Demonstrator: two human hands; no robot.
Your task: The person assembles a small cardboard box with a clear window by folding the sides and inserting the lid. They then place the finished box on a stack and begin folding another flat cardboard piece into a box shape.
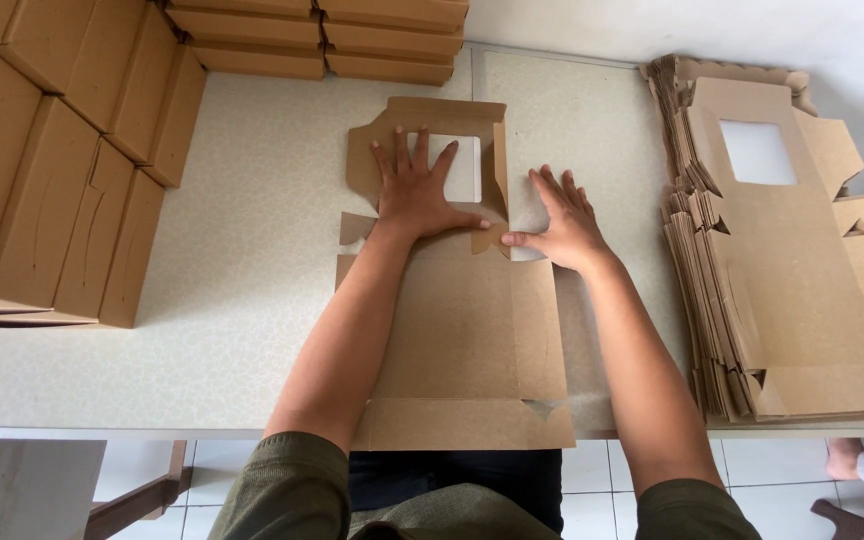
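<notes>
A flat brown cardboard box blank [467,330] with a window cut-out lies on the bench [242,250], its long axis running straight away from the person, near end overhanging the bench edge and the windowed end farthest off. The left hand [417,190] lies flat on the windowed panel, fingers [422,150] spread and pointing away, palm pressing the card down, gripping nothing; the window opening sits just beyond and to the right of those fingertips. The right hand [562,225] rests just beside the blank's right edge, fingers extended and loosely spread on the bench, thumb tip touching the card near the small corner flap at the fold line between the two hands; it holds nothing either. A raised side flap stands upright between the two hands, nearer the left one. Well to the right of the right fingers sits a stack of flat blanks [782,270]; to the left and beyond the left fingers are piled folded boxes [62,170].
</notes>
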